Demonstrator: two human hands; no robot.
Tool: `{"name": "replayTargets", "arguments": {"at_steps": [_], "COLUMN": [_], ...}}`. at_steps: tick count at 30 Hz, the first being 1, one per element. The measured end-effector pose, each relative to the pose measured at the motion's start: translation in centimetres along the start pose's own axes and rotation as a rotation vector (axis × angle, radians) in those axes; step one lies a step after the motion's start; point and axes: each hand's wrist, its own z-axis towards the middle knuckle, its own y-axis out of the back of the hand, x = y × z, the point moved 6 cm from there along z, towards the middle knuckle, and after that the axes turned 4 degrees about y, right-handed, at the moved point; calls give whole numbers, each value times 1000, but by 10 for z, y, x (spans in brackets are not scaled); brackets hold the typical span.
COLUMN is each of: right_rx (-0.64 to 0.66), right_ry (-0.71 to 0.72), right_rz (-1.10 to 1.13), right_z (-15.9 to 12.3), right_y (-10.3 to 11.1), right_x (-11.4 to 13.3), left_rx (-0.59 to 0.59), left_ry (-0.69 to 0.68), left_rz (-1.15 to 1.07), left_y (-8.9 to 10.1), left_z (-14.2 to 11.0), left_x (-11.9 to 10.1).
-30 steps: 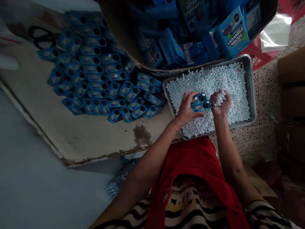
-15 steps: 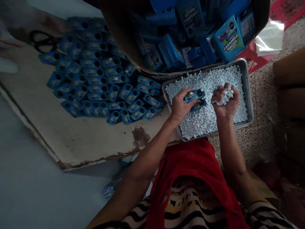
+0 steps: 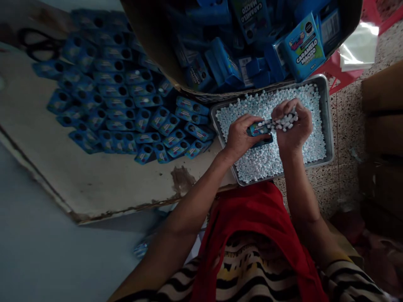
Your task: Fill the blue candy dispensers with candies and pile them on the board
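Note:
My left hand (image 3: 239,135) grips two small blue candy boxes (image 3: 255,129) side by side, over the left part of a metal tray (image 3: 329,126). My right hand (image 3: 295,126) is cupped around a heap of small white candies (image 3: 287,121), palm up and tilted toward the boxes. Some candies sit right at the end of the upper box, whose opening they cover. The tray beneath both hands is filled with pale blue and white candies (image 3: 252,165).
Rows of blue boxes with round holes (image 3: 119,113) stand on the worn table (image 3: 126,180) at left, near black scissors (image 3: 40,45). Behind the tray, a large carton (image 3: 176,82) holds many blue boxes. Brown cartons (image 3: 382,88) stack at right, by a red stool (image 3: 346,77).
My right hand first drew away from the boxes with its candies, then came back against the upper box's end. My left hand shifted its grip on the boxes, turning them slightly.

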Motion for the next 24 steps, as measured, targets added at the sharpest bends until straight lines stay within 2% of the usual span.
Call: {"name": "replayTargets", "arguments": {"at_steps": [3,6,10,13,17,24], "right_rx": [-22,-119,-246,-253,-152,-60], "right_ry": [-3,-67,-263,-361,-272,3], "right_rz": [70,302,540,544,437,287], "right_z": [3,10,12,5,2,3], "right_y": [14,42,79,89,71,15], "right_x": [-7,-21,-52,-65,-46,28], "left_rx": [11,5,-75,-73,-32,34], "left_ry": [-73,-120,-74,-48,-25,-90], "left_rz": [51,157,251,176,34,-191], "left_y": [-1,4,19,24,20,0], "left_z": [-1,2,14,21,25,28], "left_x": [-9,-11,1,13,20,-1]}}
